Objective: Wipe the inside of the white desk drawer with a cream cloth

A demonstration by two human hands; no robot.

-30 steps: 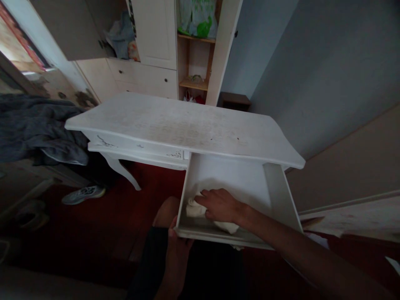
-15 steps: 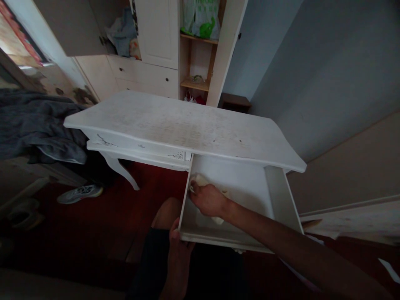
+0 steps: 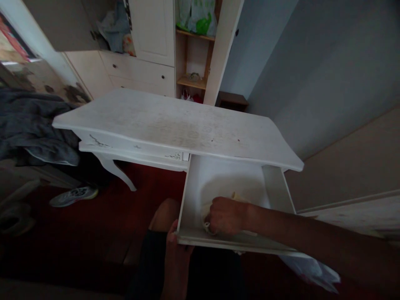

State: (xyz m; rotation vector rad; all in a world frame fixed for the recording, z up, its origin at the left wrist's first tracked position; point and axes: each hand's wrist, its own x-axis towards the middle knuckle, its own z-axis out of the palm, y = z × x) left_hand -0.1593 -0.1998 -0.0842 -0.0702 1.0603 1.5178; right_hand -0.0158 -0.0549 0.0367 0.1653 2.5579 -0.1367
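Observation:
A white drawer (image 3: 200,179) is pulled out of the white desk (image 3: 137,110). Inside it, my right hand (image 3: 227,216) is closed on a cream cloth (image 3: 206,225), pressed to the drawer floor near the front. Folds of the cloth stick out past the fingers and behind the wrist. My left hand (image 3: 177,246) grips the drawer's front left corner from outside and below, with some fingers hidden under the front panel. Dark smudges mark the desktop.
A white wardrobe (image 3: 153,37) with open doors stands behind the desk. Dark grey clothing (image 3: 34,125) hangs at the left, above a sneaker (image 3: 74,196) on the red floor. A clear plastic bag (image 3: 312,268) lies below the drawer at the right.
My right hand has moved with the cloth from the drawer's left side wall rightward and toward the front panel. My left hand keeps its hold on the drawer corner.

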